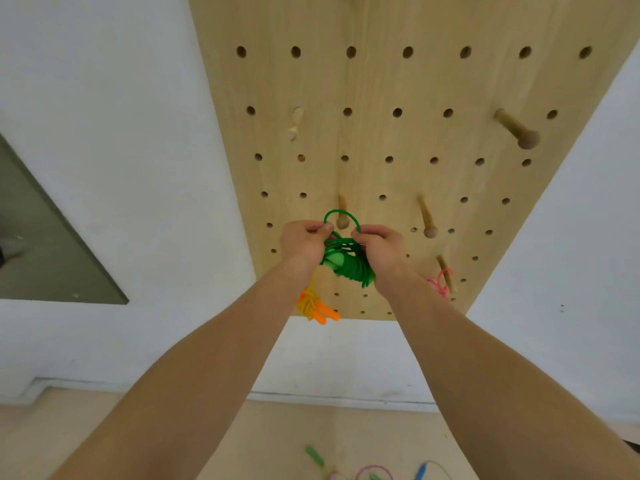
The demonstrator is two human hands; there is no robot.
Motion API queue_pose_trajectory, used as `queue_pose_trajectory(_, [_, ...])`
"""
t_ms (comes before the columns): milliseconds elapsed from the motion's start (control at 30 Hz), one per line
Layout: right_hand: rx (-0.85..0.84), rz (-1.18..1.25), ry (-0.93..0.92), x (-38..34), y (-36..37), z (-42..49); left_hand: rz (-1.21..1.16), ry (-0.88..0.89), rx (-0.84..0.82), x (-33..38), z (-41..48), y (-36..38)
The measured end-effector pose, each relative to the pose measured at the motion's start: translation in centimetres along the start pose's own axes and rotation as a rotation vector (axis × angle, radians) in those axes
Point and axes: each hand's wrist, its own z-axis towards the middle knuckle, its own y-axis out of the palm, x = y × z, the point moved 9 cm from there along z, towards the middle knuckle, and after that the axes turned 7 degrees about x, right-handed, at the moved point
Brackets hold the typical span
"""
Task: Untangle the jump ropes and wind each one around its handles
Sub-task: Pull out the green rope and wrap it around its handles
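Pinching 1 green loop (330,213) around 1 peg (342,221): left grip (304,239) and right grip (379,242).
1 wound green jump rope (353,270) slants down-right; 1 orange bundle (313,304) hangs below.

Two hands (303,242) (379,245), five wooden pegs (296,123) (517,129) (342,214) (426,218) (447,274), three ropes (349,266) (311,304) (438,285) at pegboard (381,81)

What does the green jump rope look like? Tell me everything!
The green jump rope is a thin, shiny, plastic-looking cord wound in many turns round a lighter green handle, making a tight bundle. The left hand and the right hand pinch its top, where one loop arches up at a wooden peg on the pegboard. Whether the loop is hooked on cannot be told.
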Motion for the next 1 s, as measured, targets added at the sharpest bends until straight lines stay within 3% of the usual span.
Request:
queue_pose_trajectory(267, [-0.028, -0.173, -0.136, -0.4, 2.1, 3.2, 0.020, -0.013, -0.018, -1.5, 4.0, 1.2])
queue_pose_trajectory(400, [-0.019, -0.283, -0.196, -0.4, 2.1, 3.7, 0.156, 0.094, -0.111, -0.7, 4.5, 2.1])
queue_pose_trajectory(700, [-0.036, -0.418, -0.253, -1.7, 1.3, 3.3, 0.442, 0.292, -0.060, 1.3, 2.9, 1.5])
queue_pose_trajectory(1000, [-0.140, -0.717, -0.294, -2.7, -4.2, 0.2, 0.685, 0.224, -0.153, -0.2, -4.2, -1.7])
